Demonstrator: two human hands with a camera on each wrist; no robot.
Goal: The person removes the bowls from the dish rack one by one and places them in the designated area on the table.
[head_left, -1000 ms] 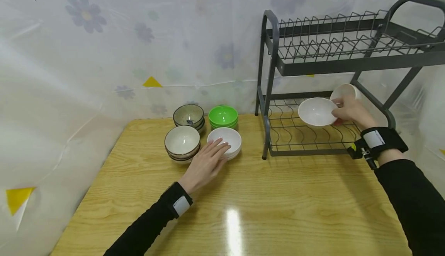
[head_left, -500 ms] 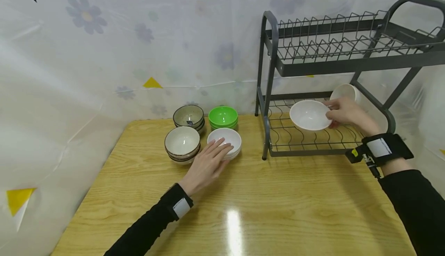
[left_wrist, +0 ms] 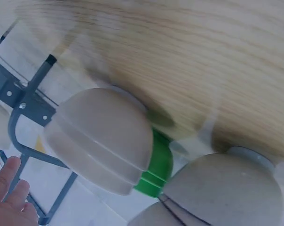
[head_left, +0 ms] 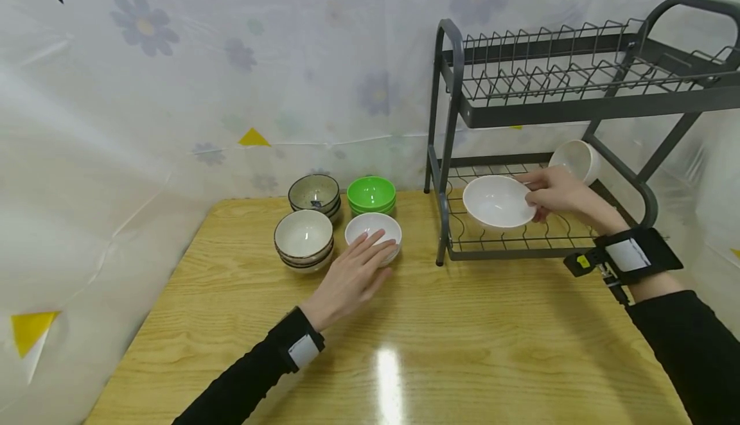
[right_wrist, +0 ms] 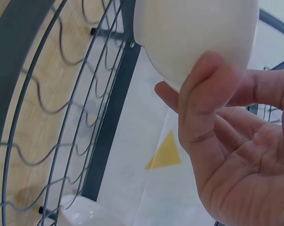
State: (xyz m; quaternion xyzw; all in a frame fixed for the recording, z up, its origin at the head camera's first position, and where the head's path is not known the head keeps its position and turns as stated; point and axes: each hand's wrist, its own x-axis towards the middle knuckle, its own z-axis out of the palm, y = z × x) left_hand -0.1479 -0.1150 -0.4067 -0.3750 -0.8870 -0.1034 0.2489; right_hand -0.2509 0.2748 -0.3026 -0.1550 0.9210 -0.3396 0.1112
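Note:
My right hand (head_left: 557,192) pinches a white bowl (head_left: 498,200) at its right edge. That bowl hangs between the tiers of the dark dish rack (head_left: 520,253), over the lower wire shelf. In the right wrist view, thumb and fingers (right_wrist: 203,101) hold the bowl's wall (right_wrist: 189,33), which appears above the wires. My left hand (head_left: 349,284) has its fingers extended over the near rim of a stack of white bowls (head_left: 370,223). From the left wrist, this stack (left_wrist: 97,136) shows its outer sides, with the hand (left_wrist: 12,197) at the lower left corner.
Another white bowl (head_left: 575,158) leans at the lower shelf's back right. Green bowls (head_left: 371,190) are stacked behind the white ones. To their left stand dark-rimmed grey bowls (head_left: 313,190) and cream bowls (head_left: 303,235). The rack's upper tier (head_left: 578,69) overhangs the right hand.
My right hand has carried the white bowl leftward and slightly toward me, within the rack. The left hand has shifted slightly to the right at the white stack.

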